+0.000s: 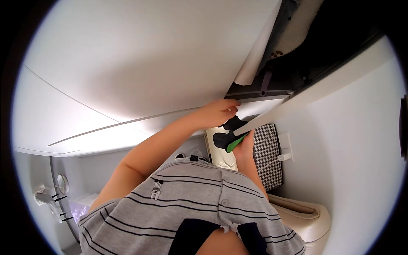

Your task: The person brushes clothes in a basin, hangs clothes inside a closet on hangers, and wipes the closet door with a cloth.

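My left hand (223, 112) reaches to the lower edge of a large white panel (140, 55). Its fingers are apart and partly curled, with nothing visible between them. Below and to the right, my right hand (244, 148) is closed around a black and green item (235, 145) whose kind I cannot make out. Dark pieces of it stick out towards the left hand, and a narrow white edge crosses in front. Beside the right wrist is a black-and-white houndstooth-patterned object (267, 157).
At the upper right, a dark opening (297, 76) holds a beige fuzzy cloth (299, 32). A white plug (284, 157) sits in a wall socket by the houndstooth object. A cream padded item (306, 216) stands lower right. Several items hang on the left wall, including a round white one (62, 184).
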`<state>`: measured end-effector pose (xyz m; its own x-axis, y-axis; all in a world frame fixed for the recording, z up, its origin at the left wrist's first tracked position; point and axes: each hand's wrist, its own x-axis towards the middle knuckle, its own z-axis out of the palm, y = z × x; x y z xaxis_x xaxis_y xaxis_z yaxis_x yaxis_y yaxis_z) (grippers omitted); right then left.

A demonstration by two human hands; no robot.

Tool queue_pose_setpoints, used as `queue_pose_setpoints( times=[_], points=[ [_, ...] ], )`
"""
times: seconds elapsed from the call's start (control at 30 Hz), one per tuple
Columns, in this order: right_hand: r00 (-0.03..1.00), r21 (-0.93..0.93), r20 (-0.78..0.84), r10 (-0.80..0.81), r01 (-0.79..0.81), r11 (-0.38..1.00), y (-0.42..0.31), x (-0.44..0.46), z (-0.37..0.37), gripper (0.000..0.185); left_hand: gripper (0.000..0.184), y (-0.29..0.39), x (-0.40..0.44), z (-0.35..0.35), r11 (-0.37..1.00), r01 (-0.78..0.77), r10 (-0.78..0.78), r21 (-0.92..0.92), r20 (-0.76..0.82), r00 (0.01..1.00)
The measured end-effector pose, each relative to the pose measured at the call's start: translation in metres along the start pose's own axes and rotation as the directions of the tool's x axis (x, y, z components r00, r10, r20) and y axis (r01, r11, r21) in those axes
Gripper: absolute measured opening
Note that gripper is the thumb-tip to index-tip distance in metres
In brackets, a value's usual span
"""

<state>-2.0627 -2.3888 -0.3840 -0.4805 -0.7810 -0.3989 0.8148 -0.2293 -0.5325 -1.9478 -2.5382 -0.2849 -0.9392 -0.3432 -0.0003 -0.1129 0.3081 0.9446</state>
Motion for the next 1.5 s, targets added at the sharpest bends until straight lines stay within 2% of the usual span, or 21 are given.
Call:
queue_pose_setpoints(
  times=[0.07,0.13,0.2,0.23,0.3,0.37,0.4,0.43,0.47,0.53,0.6,0.7,0.8,0.87,0.93,1.03,1.17,1.23,1.27,1.43,1.5],
  points=[
    [1.0,-0.013,0.012,-0.013,0.013,1.0,0.0,-0.001,-0.01,0.057,0.046,0.002,0.031,0.016,0.967,0.172,-0.173,-0.187,0.013,0.985],
    [1.0,-0.001,0.03,0.005,-0.005,1.0,-0.001,-0.005,-0.018,0.055,0.045,0.006,0.07,0.03,0.961,0.18,-0.19,-0.208,-0.028,0.981],
    [0.996,0.017,-0.084,-0.01,0.011,1.0,0.003,-0.02,-0.007,0.05,0.034,0.011,0.108,0.037,0.809,0.222,-0.307,-0.544,-0.07,0.949],
    [0.995,0.0,-0.094,-0.031,0.031,1.0,0.008,-0.027,-0.004,0.046,0.034,0.009,0.125,0.034,0.809,0.212,-0.298,-0.548,-0.07,0.952],
    [0.992,-0.028,-0.107,-0.06,0.057,0.998,0.02,-0.041,-0.002,0.042,0.024,-0.006,0.154,0.018,0.285,0.229,-0.508,-0.931,0.056,0.859],
    [0.977,0.193,0.209,-0.028,-0.013,0.981,0.034,-0.051,-0.007,0.036,0.023,-0.024,0.168,0.005,0.29,0.174,-0.556,-0.941,-0.017,0.831],
    [0.978,0.197,0.205,-0.042,0.001,0.98,0.036,-0.056,-0.005,0.036,0.022,-0.03,0.177,0.002,0.306,0.124,-0.607,-0.944,-0.093,0.789],
    [0.996,0.101,0.073,-0.058,0.051,0.994,0.033,-0.063,0.001,0.032,0.019,-0.038,0.181,-0.007,0.412,0.139,-0.515,-0.901,-0.104,0.851],
    [0.995,0.001,-0.059,-0.086,0.086,0.996,0.029,-0.071,0.007,0.029,0.019,-0.051,0.199,-0.012,0.414,0.146,-0.507,-0.898,-0.094,0.857],
    [0.987,-0.045,-0.097,-0.13,0.126,0.991,0.019,-0.073,0.006,0.03,0.02,-0.06,0.222,-0.015,0.523,0.067,-0.572,-0.85,-0.292,0.767],
    [0.986,-0.02,-0.097,-0.136,0.135,0.991,0.01,-0.068,-0.018,0.031,0.021,-0.011,0.21,-0.019,0.454,-0.024,-0.519,-0.891,-0.286,0.806],
    [0.966,-0.038,-0.13,-0.223,0.22,0.975,0.003,-0.071,-0.028,0.034,0.025,-0.094,0.291,-0.011,0.644,-0.279,-0.175,-0.712,-0.493,0.852],
    [0.986,0.043,0.02,-0.167,0.166,0.985,0.003,-0.068,-0.045,0.037,0.026,-0.039,0.227,-0.006,0.506,-0.172,-0.362,-0.845,-0.389,0.847],
    [0.986,0.031,0.025,-0.165,0.164,0.986,0.007,-0.069,-0.046,0.037,0.027,-0.026,0.201,-0.003,0.497,-0.135,-0.413,-0.857,-0.371,0.832],
    [0.986,0.019,0.029,-0.163,0.163,0.987,0.009,-0.069,-0.044,0.037,0.027,-0.014,0.183,-0.004,0.348,-0.059,-0.578,-0.936,-0.263,0.772],
    [0.986,-0.038,0.007,-0.164,0.164,0.986,0.007,-0.067,-0.035,0.036,0.028,-0.009,0.18,-0.017,0.25,-0.131,-0.564,-0.959,-0.254,0.786],
    [0.989,0.038,-0.016,-0.149,0.15,0.988,-0.001,-0.07,-0.025,0.036,0.032,-0.035,0.213,-0.024,0.114,-0.227,-0.592,-0.967,-0.249,0.766],
    [0.982,0.027,-0.05,-0.18,0.182,0.983,-0.007,-0.069,-0.03,0.036,0.037,-0.053,0.239,-0.025,-0.019,-0.233,-0.513,-0.972,-0.19,0.837],
    [0.984,0.021,-0.042,-0.172,0.173,0.985,-0.01,-0.066,-0.036,0.035,0.037,-0.049,0.239,-0.026,-0.016,-0.233,-0.514,-0.972,-0.192,0.836],
    [0.991,0.005,0.049,-0.125,0.125,0.992,-0.045,-0.064,-0.046,0.032,0.047,-0.007,0.246,-0.019,0.464,-0.048,-0.513,-0.884,-0.313,0.799],
    [0.989,0.041,-0.066,-0.132,0.135,0.99,-0.064,-0.066,-0.041,0.032,0.049,0.016,0.255,-0.01,0.601,-0.006,-0.509,-0.799,-0.388,0.768]
  ],
)
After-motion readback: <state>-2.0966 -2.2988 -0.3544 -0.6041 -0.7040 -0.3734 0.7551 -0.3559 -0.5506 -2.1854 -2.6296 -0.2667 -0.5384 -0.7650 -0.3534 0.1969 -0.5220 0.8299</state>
